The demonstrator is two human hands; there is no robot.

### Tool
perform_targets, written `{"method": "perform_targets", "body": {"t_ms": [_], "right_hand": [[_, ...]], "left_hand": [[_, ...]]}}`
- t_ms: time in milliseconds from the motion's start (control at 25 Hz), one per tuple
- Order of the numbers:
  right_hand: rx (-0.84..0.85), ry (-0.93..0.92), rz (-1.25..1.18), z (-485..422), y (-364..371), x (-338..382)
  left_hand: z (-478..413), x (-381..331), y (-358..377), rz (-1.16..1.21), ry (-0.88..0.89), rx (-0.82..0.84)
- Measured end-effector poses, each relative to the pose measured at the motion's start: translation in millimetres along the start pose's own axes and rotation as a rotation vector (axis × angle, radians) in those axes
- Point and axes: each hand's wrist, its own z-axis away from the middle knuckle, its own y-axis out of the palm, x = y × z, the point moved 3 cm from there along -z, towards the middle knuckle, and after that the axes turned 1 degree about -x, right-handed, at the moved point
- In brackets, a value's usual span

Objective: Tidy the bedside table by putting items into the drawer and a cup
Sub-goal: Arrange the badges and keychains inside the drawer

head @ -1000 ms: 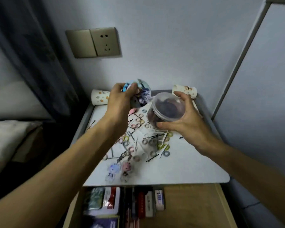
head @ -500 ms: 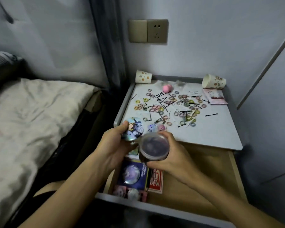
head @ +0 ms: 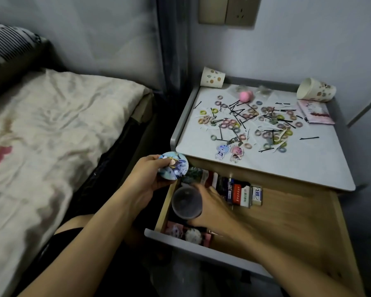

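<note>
Now the clear round plastic tub point(head: 186, 203) had come down into the open wooden drawer point(head: 291, 221).
Right hand point(head: 212, 209) still gripped it; left hand point(head: 145, 179) held a round printed badge point(head: 176, 168), not yet stowed.

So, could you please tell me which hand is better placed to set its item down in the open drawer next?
Probably the right. The right hand grips the clear lidded jar low inside the drawer; the left hand holds the round badge higher, by the drawer's left edge.
</note>
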Motion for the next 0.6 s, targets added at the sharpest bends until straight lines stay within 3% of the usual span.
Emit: {"method": "perform_targets", "body": {"t_ms": [360, 520, 600], "right_hand": [[0.001, 0.0, -0.018, 8.9, -11.7, 5.5], [-0.234, -0.054, -0.127, 18.0, -55.0, 35.7], [-0.252, -0.135, -0.109, 11.7, -63.1, 50.6]], "left_hand": [[4.5, 8.8, 4.0, -0.053, -0.034, 0.05], [5.6, 10.6, 9.8, -0.075, -0.043, 0.078], [7.7, 12.1, 16.4, -0.1, -0.041, 0.098]]}}
